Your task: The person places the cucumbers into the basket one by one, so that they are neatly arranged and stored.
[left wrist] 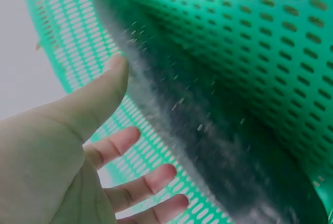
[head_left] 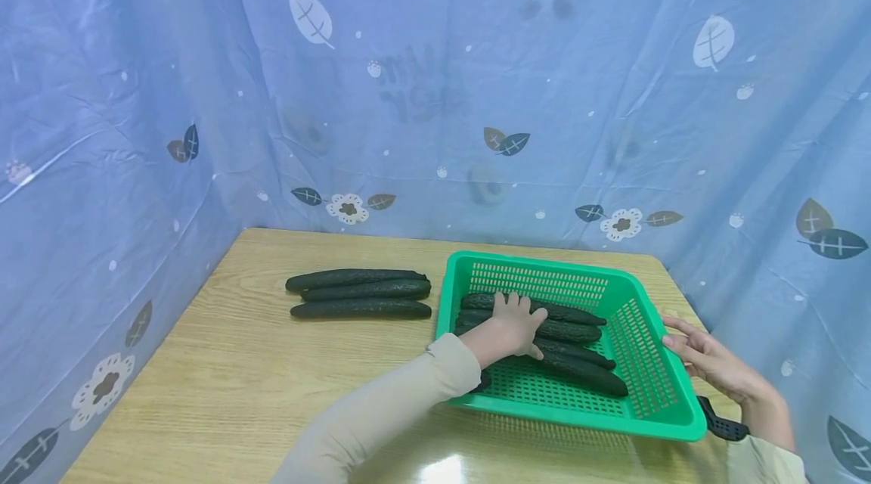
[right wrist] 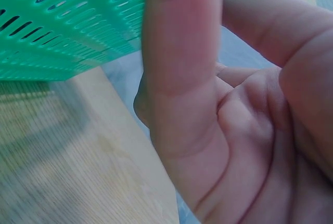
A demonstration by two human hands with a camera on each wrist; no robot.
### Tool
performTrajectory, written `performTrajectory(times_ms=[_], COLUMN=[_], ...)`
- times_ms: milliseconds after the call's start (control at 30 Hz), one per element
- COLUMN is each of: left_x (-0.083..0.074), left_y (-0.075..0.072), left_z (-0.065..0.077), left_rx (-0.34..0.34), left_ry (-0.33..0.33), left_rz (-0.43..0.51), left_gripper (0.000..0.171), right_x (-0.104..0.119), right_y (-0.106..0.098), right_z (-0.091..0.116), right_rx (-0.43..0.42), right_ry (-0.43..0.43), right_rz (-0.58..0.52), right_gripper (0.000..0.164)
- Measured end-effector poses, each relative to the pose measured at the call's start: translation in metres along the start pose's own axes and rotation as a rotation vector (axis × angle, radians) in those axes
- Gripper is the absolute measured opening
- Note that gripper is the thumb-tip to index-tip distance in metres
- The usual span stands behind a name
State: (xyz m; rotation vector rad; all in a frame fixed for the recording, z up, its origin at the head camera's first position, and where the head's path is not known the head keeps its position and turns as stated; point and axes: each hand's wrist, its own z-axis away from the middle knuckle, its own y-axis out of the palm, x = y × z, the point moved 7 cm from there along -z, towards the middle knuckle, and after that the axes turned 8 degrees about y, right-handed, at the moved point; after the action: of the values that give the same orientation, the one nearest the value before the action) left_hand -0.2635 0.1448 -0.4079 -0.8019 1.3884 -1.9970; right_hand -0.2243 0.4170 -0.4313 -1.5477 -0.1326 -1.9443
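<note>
A green perforated plastic basket point(head_left: 544, 263) holds several dark green cucumbers point(head_left: 587, 376) lying roughly side by side. My left hand point(head_left: 515, 327) reaches in over them, fingers spread. In the left wrist view, the thumb and fingers point(left wrist: 117, 148) are apart beside one long cucumber point(left wrist: 192, 115); the thumb tip is at its side, but I cannot tell whether it touches. My right hand point(head_left: 711, 363) grips the basket's right rim, thumb on top and fingers outside. The right wrist view shows the basket's underside point(right wrist: 78, 31) tilted up from the table on that side.
Left of the basket, 3 more cucumbers point(head_left: 361, 308) lie together on the wooden table point(head_left: 272, 378). A blue patterned curtain point(head_left: 435, 91) hangs behind and along both sides. A black strap point(head_left: 723, 421) is at my right wrist.
</note>
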Motion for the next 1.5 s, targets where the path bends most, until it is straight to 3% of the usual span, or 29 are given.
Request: performTrajectory(times_ms=[367,633,867,1200,1500], left_x=[0.024,0.041,0.057,0.086,0.124], left_y=[-0.023,-0.034,-0.039,-0.027,0.004], left_z=[0.026,0.049,0.074,0.103,0.116], left_rx=[-0.141,-0.229,-0.298,-0.43,-0.62], left_ry=[0.047,0.087,0.1,0.089,-0.049], left_rz=[0.132,0.239,0.344,0.444,0.524], left_gripper=[0.039,0.035,0.034,0.036,0.033], right_x=[0.0,-0.002,-0.001,-0.003,-0.003], right_y=[-0.001,0.0,0.003,0.001,0.0], right_z=[-0.001,0.0,-0.002,-0.002,-0.002], right_rx=[-0.008,0.013,0.082,0.048,0.023], right_ry=[-0.005,0.011,-0.035,-0.005,0.002], right_rz=[0.007,-0.031,-0.09,-0.06,-0.048], right_gripper=[0.054,0.056,0.047,0.045,0.049])
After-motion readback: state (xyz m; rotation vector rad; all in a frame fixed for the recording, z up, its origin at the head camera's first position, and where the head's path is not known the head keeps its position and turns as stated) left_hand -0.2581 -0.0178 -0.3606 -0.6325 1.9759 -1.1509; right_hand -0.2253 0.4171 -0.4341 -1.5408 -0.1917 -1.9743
